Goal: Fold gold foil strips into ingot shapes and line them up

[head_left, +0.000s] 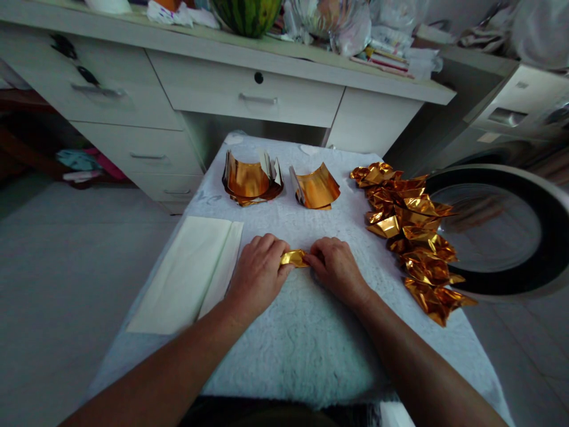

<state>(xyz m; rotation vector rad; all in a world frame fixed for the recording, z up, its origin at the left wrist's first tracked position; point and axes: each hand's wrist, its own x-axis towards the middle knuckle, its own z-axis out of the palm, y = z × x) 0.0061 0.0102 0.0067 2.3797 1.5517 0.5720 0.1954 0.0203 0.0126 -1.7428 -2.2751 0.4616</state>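
A small folded piece of gold foil paper [293,258] lies between my two hands, over the middle of the cloth-covered table [284,332]. My left hand [262,267] is closed on its left end, and my right hand [335,267] pinches its right end. Beyond my hands stand two curved stacks of gold foil sheets, a thicker one [249,181] on the left and a thinner one [316,187] to its right. Several folded, crinkled gold foil pieces [411,225] form a row along the table's right side. Pale paper sheets [184,276] lie flat left of my left hand.
A white desk [284,101] with drawers stands behind the table, carrying a watermelon [246,15], plastic bags and books [386,59]. At the right, the open round door [493,228] of a washing machine [515,112] reaches close to the table's edge.
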